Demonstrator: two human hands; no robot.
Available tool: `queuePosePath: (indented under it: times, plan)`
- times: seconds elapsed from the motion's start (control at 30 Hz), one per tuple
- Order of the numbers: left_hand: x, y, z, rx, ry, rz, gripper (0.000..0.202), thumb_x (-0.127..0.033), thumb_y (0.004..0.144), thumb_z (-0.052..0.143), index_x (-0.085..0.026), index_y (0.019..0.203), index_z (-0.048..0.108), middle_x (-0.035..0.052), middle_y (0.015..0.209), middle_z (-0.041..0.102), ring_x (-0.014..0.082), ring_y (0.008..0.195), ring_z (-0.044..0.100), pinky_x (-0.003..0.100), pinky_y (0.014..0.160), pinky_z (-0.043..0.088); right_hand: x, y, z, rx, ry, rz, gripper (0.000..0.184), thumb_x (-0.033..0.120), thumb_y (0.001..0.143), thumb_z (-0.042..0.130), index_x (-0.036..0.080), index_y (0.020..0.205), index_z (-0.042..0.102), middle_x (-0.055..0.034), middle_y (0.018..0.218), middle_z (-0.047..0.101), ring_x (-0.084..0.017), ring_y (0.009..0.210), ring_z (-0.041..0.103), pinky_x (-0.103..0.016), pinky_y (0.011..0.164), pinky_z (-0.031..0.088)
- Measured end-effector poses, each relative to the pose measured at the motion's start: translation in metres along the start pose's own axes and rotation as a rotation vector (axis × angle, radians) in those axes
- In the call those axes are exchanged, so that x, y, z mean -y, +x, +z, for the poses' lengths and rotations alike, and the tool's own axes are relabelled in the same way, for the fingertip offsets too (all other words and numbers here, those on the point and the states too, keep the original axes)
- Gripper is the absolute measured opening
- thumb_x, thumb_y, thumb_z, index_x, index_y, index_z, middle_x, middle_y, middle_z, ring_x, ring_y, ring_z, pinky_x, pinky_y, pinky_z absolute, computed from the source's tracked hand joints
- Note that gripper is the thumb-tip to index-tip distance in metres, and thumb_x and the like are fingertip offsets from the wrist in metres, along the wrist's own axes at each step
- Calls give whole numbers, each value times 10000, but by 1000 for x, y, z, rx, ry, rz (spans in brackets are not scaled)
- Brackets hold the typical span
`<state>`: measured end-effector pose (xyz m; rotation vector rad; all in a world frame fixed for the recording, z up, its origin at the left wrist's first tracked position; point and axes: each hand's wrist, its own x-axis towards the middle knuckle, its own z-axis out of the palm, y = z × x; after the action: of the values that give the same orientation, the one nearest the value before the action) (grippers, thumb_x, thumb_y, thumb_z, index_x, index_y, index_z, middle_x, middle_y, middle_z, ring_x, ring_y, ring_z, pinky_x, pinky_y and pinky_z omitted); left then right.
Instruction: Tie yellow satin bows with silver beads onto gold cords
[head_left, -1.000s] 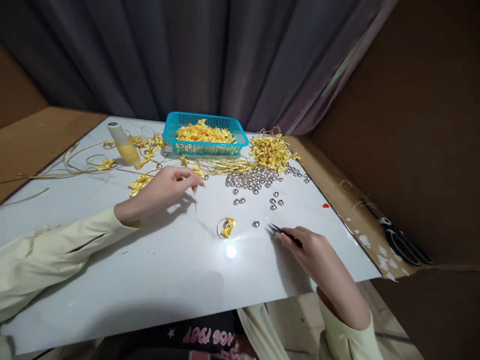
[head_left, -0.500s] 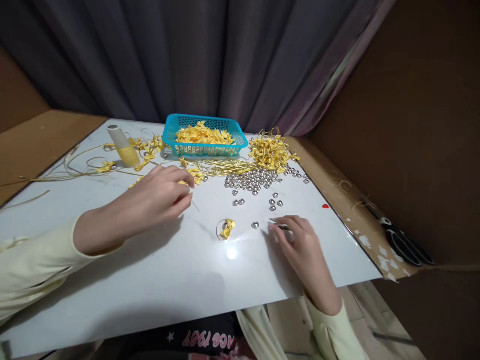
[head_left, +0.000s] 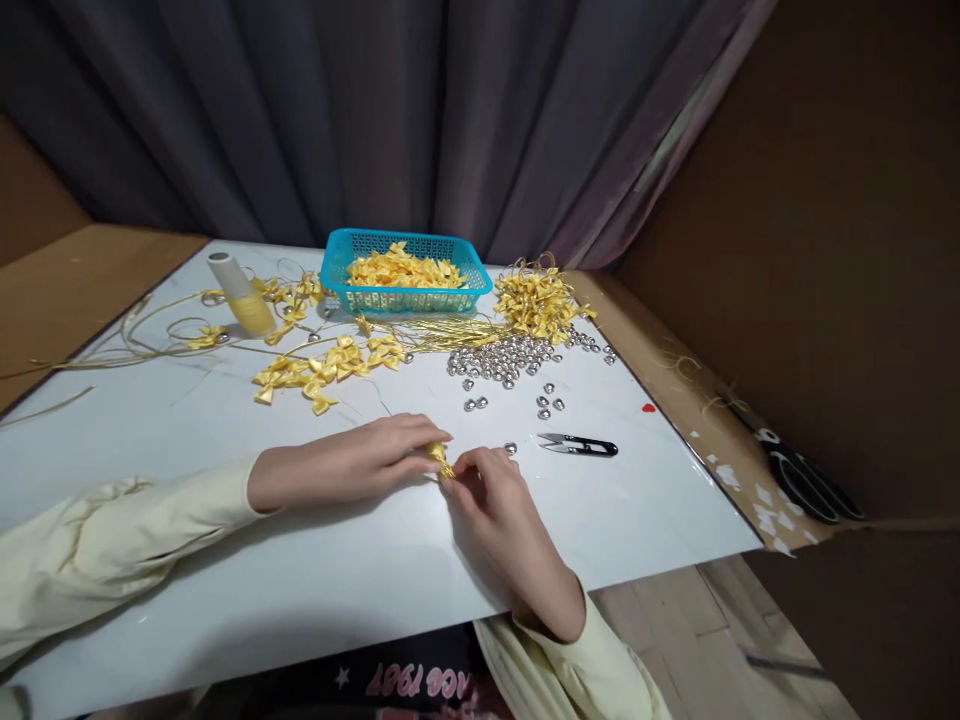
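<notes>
My left hand (head_left: 367,455) reaches in from the left, its thumb and fingers pinching a small yellow ribbon bow (head_left: 438,452) just above the table. From the right, my right hand (head_left: 504,505) closes its fingertips on the lower right side of the same bow. The fingers partly hide the bow and its cord. A single silver bead (head_left: 511,448) lies just behind my right hand. Black-handled thread snips (head_left: 579,445) rest on the white table (head_left: 315,560) to its right.
Loose yellow bows (head_left: 330,370) lie behind my left hand. Farther back are a glue bottle (head_left: 244,295), a blue basket (head_left: 409,300) of bows, a bundle of corded bows (head_left: 544,300) and a pile of silver beads (head_left: 502,360). Black-handled scissors (head_left: 806,485) lie at the right edge.
My right hand has let go of the snips and moved left. My left hand has moved right and down from the loose bows. Both hands have taken hold of the bow that lay on the table.
</notes>
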<state>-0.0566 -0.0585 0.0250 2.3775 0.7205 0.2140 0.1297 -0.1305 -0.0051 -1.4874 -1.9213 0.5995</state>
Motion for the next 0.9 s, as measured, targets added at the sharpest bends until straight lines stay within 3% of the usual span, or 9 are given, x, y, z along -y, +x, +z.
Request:
queuePosePath:
  times: [0.2,0.37,0.57,0.73,0.9]
  plan:
    - [-10,-3,-9,36,-151,-41,274,-282,925,459,-204,1121,633,43,1025,680,153,884,621,209,769,435,6,2,-15,55,394,167,54,189,785,622,195,760,575,-5,730,651,-152,689,590,-263,622,428]
    - [-22,-6,-19,55,-221,-55,276,-284,919,480,-259,1138,646,6,1019,705,137,873,642,177,725,446,15,2,-28,31,506,274,61,218,763,656,196,767,599,12,662,680,-147,663,634,-269,662,458]
    - [-30,-9,-14,-91,-100,20,273,-246,913,484,-175,1109,660,49,948,714,144,817,657,191,689,463,18,0,-29,-10,545,307,147,265,720,701,199,769,579,0,663,712,-176,683,671,-313,709,492]
    - [-31,-12,-6,-222,21,177,303,-184,929,419,-143,1152,620,85,977,707,154,807,669,210,683,491,19,-1,-28,28,812,363,231,294,694,726,202,801,543,-1,693,712,-176,646,695,-284,623,523]
    - [-32,-13,-6,-313,47,171,270,-181,914,468,-177,1137,619,49,993,718,134,776,681,184,682,513,21,-2,-35,96,966,359,214,284,728,703,202,853,549,-1,726,716,-167,648,701,-230,512,490]
